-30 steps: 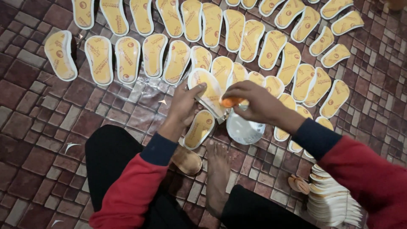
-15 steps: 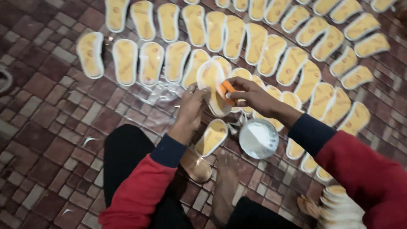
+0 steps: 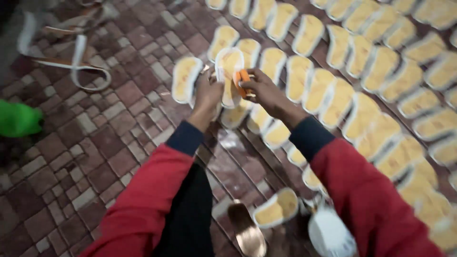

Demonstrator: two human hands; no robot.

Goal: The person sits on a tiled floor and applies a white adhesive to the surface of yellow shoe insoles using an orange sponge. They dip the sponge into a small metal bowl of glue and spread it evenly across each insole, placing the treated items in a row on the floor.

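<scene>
My left hand grips a white shoe sole coated yellow, holding it tilted above the brick floor. My right hand holds a small orange brush pressed against that sole's right edge. Both arms wear red sleeves with dark blue cuffs. Rows of similar yellow-coated soles lie on the floor just beyond and to the right of my hands.
A white round tin sits low at my right knee, next to another coated sole and a brown sandal. White sandal straps lie at the upper left, a green object at the left edge.
Both hands have reached further forward and left with the sole and brush. The view has swung left, so the tin now lies low and the straps and green object have appeared.
</scene>
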